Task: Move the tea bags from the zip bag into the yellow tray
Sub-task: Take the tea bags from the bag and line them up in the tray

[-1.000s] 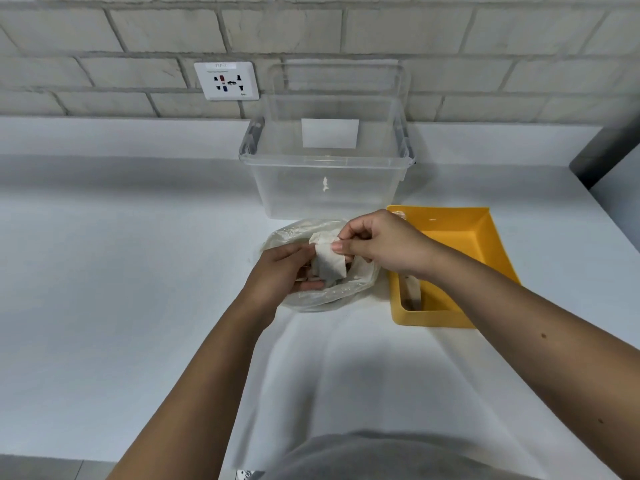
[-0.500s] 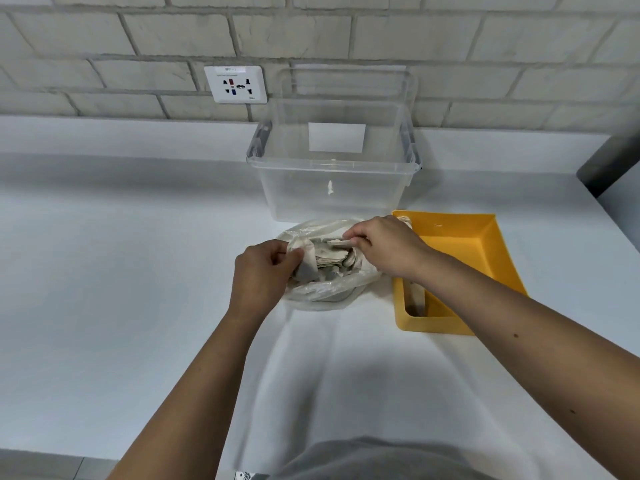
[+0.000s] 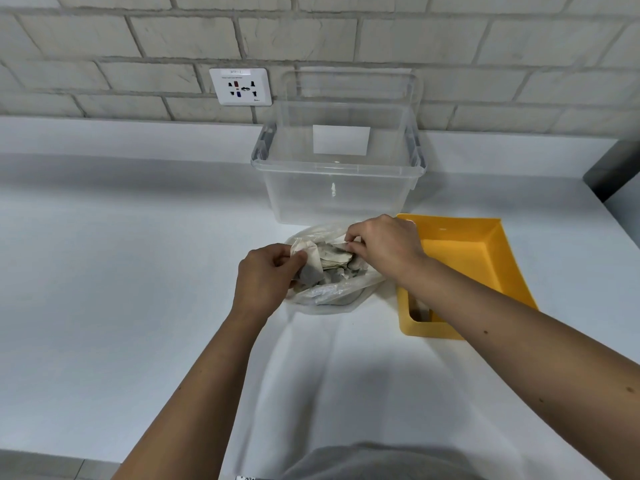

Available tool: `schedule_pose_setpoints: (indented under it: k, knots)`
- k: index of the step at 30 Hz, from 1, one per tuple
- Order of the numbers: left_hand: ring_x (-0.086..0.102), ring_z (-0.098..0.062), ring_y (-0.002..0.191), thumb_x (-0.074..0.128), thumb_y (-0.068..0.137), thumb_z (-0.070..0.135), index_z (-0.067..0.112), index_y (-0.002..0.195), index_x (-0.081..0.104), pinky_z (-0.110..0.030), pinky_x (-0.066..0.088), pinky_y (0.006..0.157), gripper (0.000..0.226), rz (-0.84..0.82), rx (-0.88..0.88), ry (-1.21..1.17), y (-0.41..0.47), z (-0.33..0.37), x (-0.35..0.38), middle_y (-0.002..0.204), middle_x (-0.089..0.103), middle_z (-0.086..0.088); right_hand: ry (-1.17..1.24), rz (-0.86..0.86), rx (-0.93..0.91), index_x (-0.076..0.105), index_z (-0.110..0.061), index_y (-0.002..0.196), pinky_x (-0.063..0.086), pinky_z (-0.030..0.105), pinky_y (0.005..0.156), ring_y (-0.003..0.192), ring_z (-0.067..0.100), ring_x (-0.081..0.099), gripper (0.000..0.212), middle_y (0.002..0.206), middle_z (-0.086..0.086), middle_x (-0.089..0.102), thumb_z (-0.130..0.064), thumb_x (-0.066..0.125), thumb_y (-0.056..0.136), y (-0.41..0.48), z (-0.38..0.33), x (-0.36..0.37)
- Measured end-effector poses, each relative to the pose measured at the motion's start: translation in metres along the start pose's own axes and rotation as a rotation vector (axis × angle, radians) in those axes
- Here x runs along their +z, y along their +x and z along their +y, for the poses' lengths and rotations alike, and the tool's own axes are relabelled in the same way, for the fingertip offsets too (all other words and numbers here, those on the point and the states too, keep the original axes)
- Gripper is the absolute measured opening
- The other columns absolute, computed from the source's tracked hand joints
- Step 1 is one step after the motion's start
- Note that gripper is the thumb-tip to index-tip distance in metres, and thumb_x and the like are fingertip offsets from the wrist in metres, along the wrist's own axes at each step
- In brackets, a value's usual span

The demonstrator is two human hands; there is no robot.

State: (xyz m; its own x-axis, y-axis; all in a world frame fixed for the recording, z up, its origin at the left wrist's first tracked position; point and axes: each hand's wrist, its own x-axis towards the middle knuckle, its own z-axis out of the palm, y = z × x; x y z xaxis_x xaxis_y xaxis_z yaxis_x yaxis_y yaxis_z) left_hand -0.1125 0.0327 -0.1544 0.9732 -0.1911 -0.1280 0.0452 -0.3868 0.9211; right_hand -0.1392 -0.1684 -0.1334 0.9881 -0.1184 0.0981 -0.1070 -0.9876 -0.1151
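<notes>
Big white tabletop takes up most of the view, with a grey brick wall behind it and a wall socket stuck on. Pushed up near the wall is a clear plastic bin, looks empty apart from a white label. Just right of the action sits the yellow tray; there's something pale at its near end that could be a tea bag or two, but the forearm covers most of it so I can't say for sure.

Between the bin and the person is the zip bag, crumpled thin clear plastic lying on the tabletop with its mouth open. The left hand has its fingers closed, pinching the left edge of the bag mouth along with what looks like one tea bag. The right hand is curled down into the opening, fingers pinched onto the top of the stack of tea bags.

Handling-wise I'd guess these are super light, soft paper sachets, easy to tear, and they seem to cling together in a wad. Best bet is probably pinching one by a flat corner or edge rather than squeezing the middle, while the other hand keeps the floppy bag from lifting with it.
</notes>
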Motion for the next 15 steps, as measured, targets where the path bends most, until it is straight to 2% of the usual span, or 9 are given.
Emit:
schedule_pose_setpoints:
  k: [3,6,8,10,13,15]
  knots:
    - [0.071,-0.023,0.07,0.07,0.091,0.024,0.012,0.083,0.075,-0.041,0.062,0.08,0.015,-0.019,-0.006,-0.06,0.0,0.002,-0.001,0.081,0.073,-0.018,0.147,0.004,0.01,0.071,-0.033,0.094,0.04,0.027,0.064,0.086,0.012,0.061,0.015,0.087,-0.01,0.07,-0.046,0.064,0.088,-0.005,0.01,-0.013]
    - [0.067,-0.019,0.071,0.069,0.093,0.024,0.006,0.084,0.073,-0.037,0.062,0.078,0.021,-0.063,0.011,-0.095,0.0,0.003,0.0,0.085,0.069,-0.025,0.329,-0.161,-0.089,0.071,-0.032,0.086,0.045,0.029,0.067,0.072,-0.002,0.055,0.009,0.088,-0.013,0.066,-0.04,0.071,0.085,-0.013,0.016,-0.032]
    - [0.063,-0.021,0.072,0.067,0.094,0.027,0.001,0.081,0.068,-0.04,0.061,0.08,0.028,-0.107,0.022,-0.081,0.0,0.004,0.002,0.077,0.063,-0.025,0.418,-0.279,-0.166,0.071,-0.028,0.087,0.042,0.022,0.063,0.065,-0.008,0.053,0.008,0.087,-0.014,0.067,-0.036,0.073,0.084,-0.019,0.015,-0.042]
    - [0.063,-0.023,0.072,0.066,0.095,0.029,0.0,0.081,0.066,-0.043,0.061,0.082,0.032,-0.154,0.023,-0.074,0.001,0.004,0.005,0.072,0.059,-0.015,0.471,-0.352,-0.203,0.071,-0.025,0.087,0.037,0.011,0.059,0.064,-0.01,0.053,0.008,0.082,-0.015,0.067,-0.033,0.072,0.086,-0.023,0.011,-0.047]
    - [0.061,-0.022,0.07,0.064,0.096,0.027,0.009,0.083,0.073,-0.042,0.058,0.082,0.024,-0.208,0.003,-0.118,-0.003,0.009,0.01,0.074,0.061,-0.013,0.535,-0.335,-0.188,0.069,-0.021,0.089,0.036,0.005,0.059,0.064,-0.012,0.053,0.01,0.077,-0.016,0.064,-0.031,0.068,0.089,-0.023,0.003,-0.043]
    - [0.063,-0.022,0.074,0.062,0.098,0.024,0.013,0.086,0.077,-0.034,0.061,0.076,0.022,-0.232,-0.034,-0.206,-0.006,0.013,0.011,0.079,0.065,-0.019,0.537,-0.272,-0.145,0.068,-0.02,0.091,0.037,0.007,0.057,0.063,-0.008,0.053,0.011,0.077,-0.014,0.063,-0.031,0.066,0.091,-0.019,-0.001,-0.036]
